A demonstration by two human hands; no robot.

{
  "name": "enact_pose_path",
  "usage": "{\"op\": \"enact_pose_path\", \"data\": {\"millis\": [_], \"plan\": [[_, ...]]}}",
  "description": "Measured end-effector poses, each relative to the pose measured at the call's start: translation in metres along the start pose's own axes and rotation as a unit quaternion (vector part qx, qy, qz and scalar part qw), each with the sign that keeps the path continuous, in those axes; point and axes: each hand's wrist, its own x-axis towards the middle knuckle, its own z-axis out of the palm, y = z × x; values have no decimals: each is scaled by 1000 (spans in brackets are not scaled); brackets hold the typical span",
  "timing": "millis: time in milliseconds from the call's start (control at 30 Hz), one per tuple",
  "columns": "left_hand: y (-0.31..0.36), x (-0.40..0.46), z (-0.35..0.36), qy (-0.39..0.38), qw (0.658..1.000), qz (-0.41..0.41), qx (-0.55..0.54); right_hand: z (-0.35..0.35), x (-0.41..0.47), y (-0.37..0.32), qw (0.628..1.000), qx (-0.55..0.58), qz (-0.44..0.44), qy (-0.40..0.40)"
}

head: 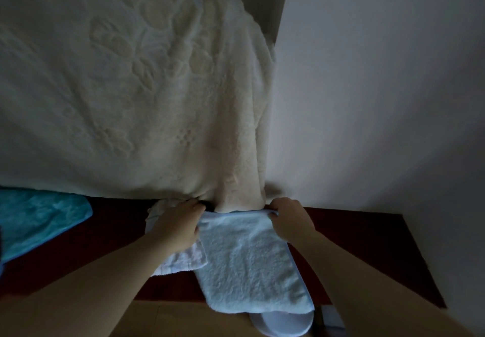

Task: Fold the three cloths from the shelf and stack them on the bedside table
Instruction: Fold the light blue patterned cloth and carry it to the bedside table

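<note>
Both forearms enter from the bottom edge and reach to the dark red bedside table (367, 245), taken as the landmark.

Left of the table's centre lies one turquoise cloth (39, 221), flat, apparently unfolded, partly out of frame. Next, the left hand (181, 226) presses palm-down, fingers closed over the far left corner of a pale blue towel (249, 263); a smaller white cloth (183, 260) lies beneath that hand and partly under the towel. The towel runs from the table's far edge to its near edge and hangs over it. The right hand (288, 218) pinches the towel's far right corner, fingers curled around the edge.

Count: three cloths, two hands, one table. One cream bedspread (131, 87) hangs behind the table, and one white slipper (283, 323) shows below its near edge.

Judgement: folding of the pale towel is in hand. The next move likely calls for drawing both held corners towards the near edge together, keeping the edges aligned.
</note>
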Motion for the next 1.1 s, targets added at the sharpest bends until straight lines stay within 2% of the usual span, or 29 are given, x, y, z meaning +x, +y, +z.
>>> {"op": "enact_pose_path", "data": {"millis": [267, 433, 600, 733, 867, 1000, 1100], "plan": [[11, -3, -19, 35, 999, -29, 26, -18, -9, 3, 999, 37, -10, 0], [6, 0, -32, 20, 996, -61, -61, -46, -21, 10, 997, 80, -13, 9], [16, -4, -65, 51, 996, -40, -68, -88, -35, 12, 994, 103, -21, 33], [29, -19, -101, 50, 983, -16, -177, -124, -48, 23, 991, 129, -29, 36], [51, -43, -145, 44, 969, 11, -241, -167, -76, 33, 985, 168, -36, 10], [76, -66, -190, 5, 964, 35, -265, -211, -107, 48, 966, 252, -20, -47], [102, -73, -218, 29, 955, 52, -291, -243, -124, 60, 967, 250, -19, -50]]}}
